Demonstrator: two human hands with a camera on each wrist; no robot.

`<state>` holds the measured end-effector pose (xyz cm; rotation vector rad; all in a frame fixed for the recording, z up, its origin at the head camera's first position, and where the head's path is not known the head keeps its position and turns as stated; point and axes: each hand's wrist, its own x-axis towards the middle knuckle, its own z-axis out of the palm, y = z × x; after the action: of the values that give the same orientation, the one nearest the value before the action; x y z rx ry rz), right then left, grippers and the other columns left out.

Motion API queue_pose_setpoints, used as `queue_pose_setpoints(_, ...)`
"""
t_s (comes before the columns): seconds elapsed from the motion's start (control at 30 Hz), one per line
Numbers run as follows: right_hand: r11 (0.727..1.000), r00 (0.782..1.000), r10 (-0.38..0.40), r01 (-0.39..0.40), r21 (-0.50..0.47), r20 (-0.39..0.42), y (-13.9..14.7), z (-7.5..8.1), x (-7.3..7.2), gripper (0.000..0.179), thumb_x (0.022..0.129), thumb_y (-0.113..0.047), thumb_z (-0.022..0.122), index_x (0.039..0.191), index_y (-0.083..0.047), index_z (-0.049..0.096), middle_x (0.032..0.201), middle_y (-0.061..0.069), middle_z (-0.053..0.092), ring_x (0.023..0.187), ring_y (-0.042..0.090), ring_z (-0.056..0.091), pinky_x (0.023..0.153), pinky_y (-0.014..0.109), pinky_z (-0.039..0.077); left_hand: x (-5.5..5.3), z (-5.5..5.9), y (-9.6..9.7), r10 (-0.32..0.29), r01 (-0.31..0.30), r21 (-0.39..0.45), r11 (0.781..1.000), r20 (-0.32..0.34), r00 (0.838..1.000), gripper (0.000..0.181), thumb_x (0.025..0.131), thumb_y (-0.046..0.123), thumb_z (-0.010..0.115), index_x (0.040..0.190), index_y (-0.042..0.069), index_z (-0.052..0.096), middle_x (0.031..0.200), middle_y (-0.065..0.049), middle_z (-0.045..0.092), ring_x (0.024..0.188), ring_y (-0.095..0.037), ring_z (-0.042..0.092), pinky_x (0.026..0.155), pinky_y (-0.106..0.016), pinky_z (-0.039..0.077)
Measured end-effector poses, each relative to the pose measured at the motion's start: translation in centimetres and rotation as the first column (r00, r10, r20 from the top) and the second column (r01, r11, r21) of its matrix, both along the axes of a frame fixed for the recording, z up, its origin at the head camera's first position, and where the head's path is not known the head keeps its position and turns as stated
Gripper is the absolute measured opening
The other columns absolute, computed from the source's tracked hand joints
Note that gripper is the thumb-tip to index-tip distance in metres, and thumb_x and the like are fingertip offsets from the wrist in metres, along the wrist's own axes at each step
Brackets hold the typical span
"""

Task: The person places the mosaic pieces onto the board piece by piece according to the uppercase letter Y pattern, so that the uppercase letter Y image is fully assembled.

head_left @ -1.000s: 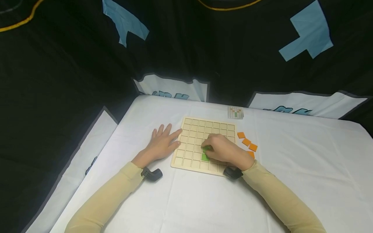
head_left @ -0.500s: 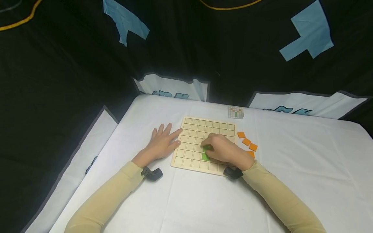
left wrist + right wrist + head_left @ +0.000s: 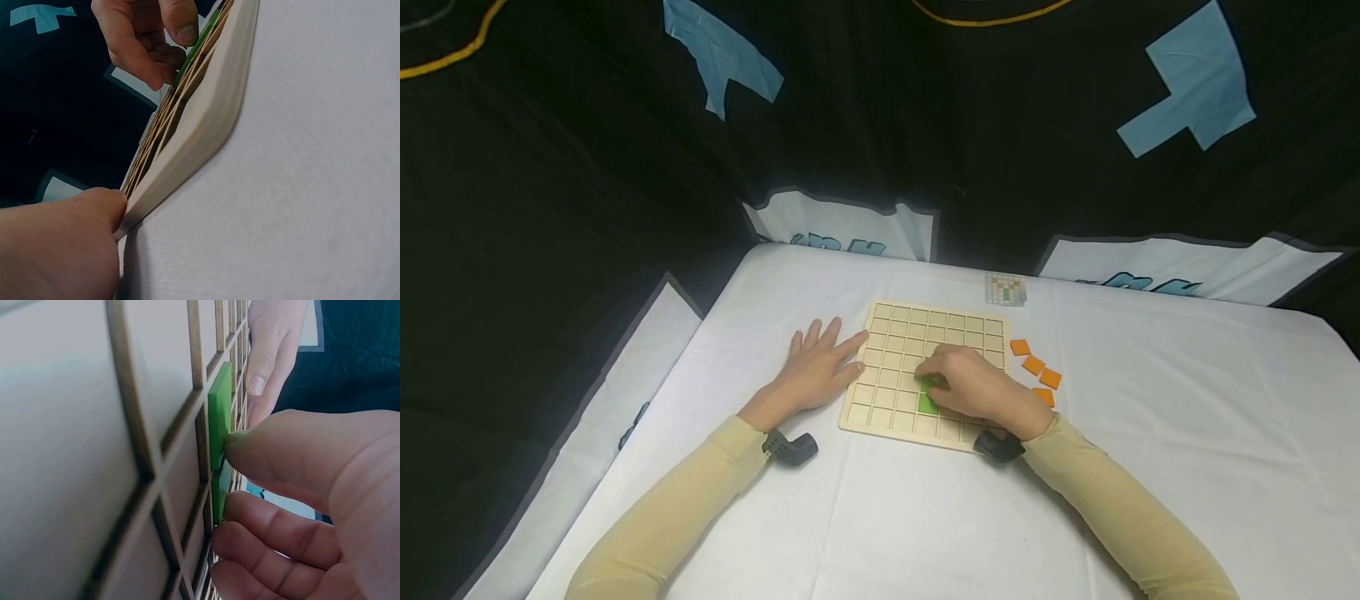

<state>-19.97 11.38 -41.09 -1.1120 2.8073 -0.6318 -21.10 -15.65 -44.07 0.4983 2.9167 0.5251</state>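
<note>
A square wooden grid board [image 3: 892,342] lies on the white table. My left hand [image 3: 812,371] rests flat beside it, fingers spread, the thumb and index fingertips touching its left edge. Over the board is my right hand [image 3: 966,379], its fingers curled. One green square tile [image 3: 928,404] sits in a cell closer to me. Directly beyond it, a second green tile [image 3: 220,487] is pinched between the right thumb and fingers. In the right wrist view the thumb also meets the edge of the nearer tile. Part of the second tile is hidden by the fingers.
Several orange square tiles [image 3: 1032,365] lie loose right of the board, one partly behind the right wrist. A small stack of cards [image 3: 1005,289] with a printed coloured grid lies beyond the board's far right corner. Dark curtains [image 3: 955,167] hang behind the table.
Almost nothing differs. The right fingertips have shifted very slightly left over the second green tile. The left hand, the board and the orange tiles stay where they were.
</note>
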Motion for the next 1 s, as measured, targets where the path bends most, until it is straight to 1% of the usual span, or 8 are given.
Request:
queue_pose_setpoints(0.5,1.0,1.0,-0.008,0.009,-0.01,0.028,0.2,-0.1,0.0,0.03,0.086,-0.001,0.071,0.115,-0.004,0.077,0.104,0.006,0.075,0.089,0.014,0.063,0.083,0.031,0.056,0.0,0.0,0.1,0.0,0.0,-0.011,1.0,0.0,1.0,0.059,0.106,0.045,0.042,0.16,0.024,0.035,0.17,-0.026,0.013,0.156,-0.054,0.002,0.123,-0.072,0.002)
queue_pose_setpoints(0.63,1.0,1.0,-0.003,0.003,-0.01,0.026,0.2,-0.1,-0.1,0.03,0.085,-0.001,0.071,0.114,-0.005,0.077,0.102,0.006,0.074,0.087,0.013,0.062,0.081,0.03,0.055,0.1,0.1,0.1,0.004,-0.004,-0.01,1.0,-0.007,1.0,0.059,0.105,0.045,0.043,0.16,0.024,0.036,0.169,-0.025,0.014,0.156,-0.053,0.003,0.123,-0.072,0.003)
queue_pose_setpoints(0.73,1.0,1.0,0.006,-0.005,-0.019,0.014,0.5,-0.2,-0.3,0.029,0.084,-0.001,0.07,0.112,-0.005,0.077,0.098,0.004,0.073,0.083,0.013,0.06,0.077,0.027,0.052,0.1,0.2,0.2,0.006,-0.006,-0.011,1.0,-0.007,1.0,0.059,0.105,0.045,0.044,0.16,0.024,0.036,0.169,-0.026,0.015,0.156,-0.053,0.003,0.123,-0.072,0.003)
queue_pose_setpoints(0.87,0.999,1.0,0.002,-0.001,-0.034,0.01,1.2,0.1,-0.3,0.028,0.085,-0.004,0.07,0.113,-0.004,0.077,0.097,0.005,0.073,0.084,0.016,0.061,0.077,0.028,0.051,0.2,0.2,0.2,0.006,-0.006,-0.012,1.0,-0.007,1.0,0.06,0.105,0.045,0.044,0.16,0.023,0.036,0.169,-0.026,0.015,0.156,-0.054,0.004,0.123,-0.073,0.003)
queue_pose_setpoints(1.0,0.999,1.0,-0.029,0.03,-0.038,0.012,2.3,0.8,-0.1,0.03,0.087,-0.007,0.073,0.115,0.0,0.075,0.103,0.009,0.075,0.089,0.02,0.064,0.08,0.032,0.053,0.2,0.1,0.2,0.006,-0.006,-0.009,1.0,-0.005,1.0,0.059,0.105,0.045,0.044,0.16,0.023,0.036,0.169,-0.026,0.014,0.156,-0.054,0.004,0.123,-0.072,0.003)
